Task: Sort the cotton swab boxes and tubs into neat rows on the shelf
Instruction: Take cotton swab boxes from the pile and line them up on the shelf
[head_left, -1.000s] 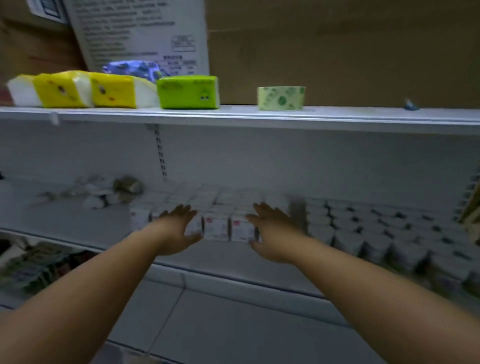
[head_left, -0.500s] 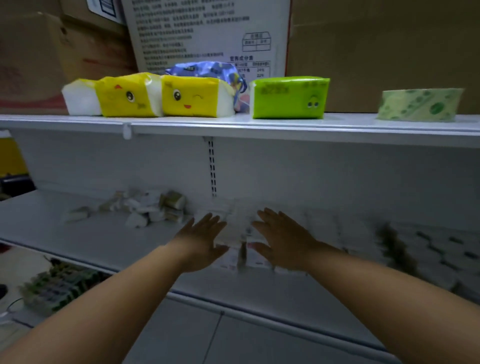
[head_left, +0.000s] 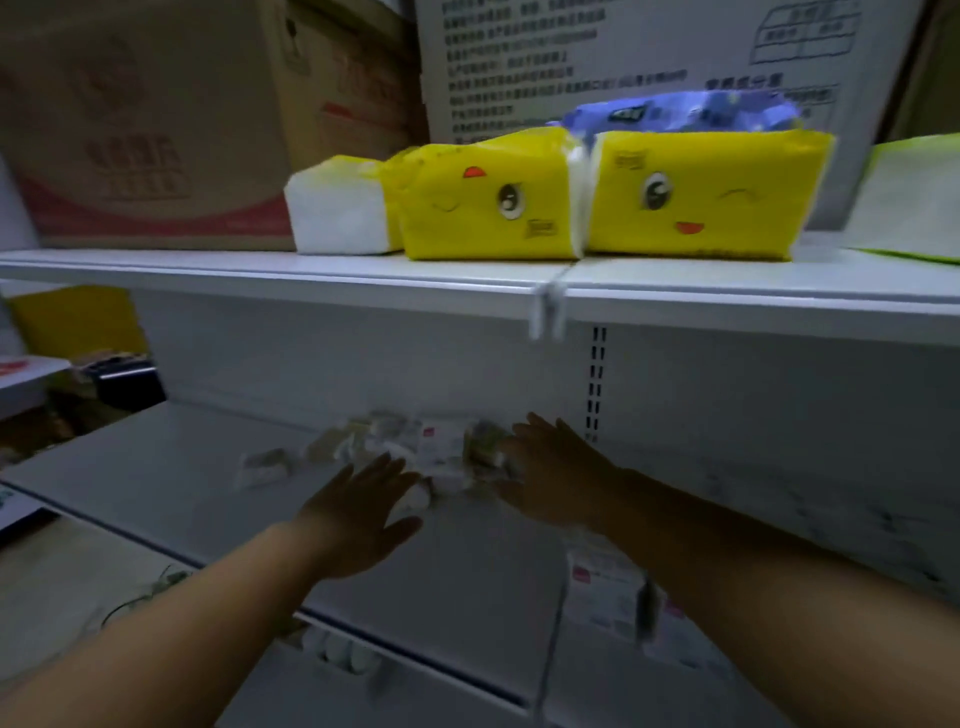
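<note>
**Asker:** What are your hands doing?

**Me:** Both are flat, fingers straight and a little spread, holding nothing. My left hand (head_left: 358, 512) hovers just short of the loose heap of cotton swab boxes (head_left: 415, 452). The heap lies at its twelve o'clock, far back on the shelf (head_left: 156, 467). My right hand (head_left: 550, 467) flanks the heap's three o'clock side. The blur hides whether its fingertips touch.

**Asker:** What could go wrong?

**Me:** I judge that sweeping both palms together too fast would make the light boxes ride over each other or tumble. One might skid toward the front lip at six o'clock. My right forearm also passes just above the red-labelled boxes (head_left: 608, 592) at my right hand's five o'clock, and dragging it could knock those askew.

**Asker:** Which way do the boxes lie?

**Me:** They're jumbled, with no shared direction, and most are too smeared to read. The stray box (head_left: 262, 465) at my left hand's ten o'clock seems to lie with its long axis nine to three. At twelve o'clock above, yellow tissue packs (head_left: 488, 202) sit on the upper shelf (head_left: 260, 270).
</note>
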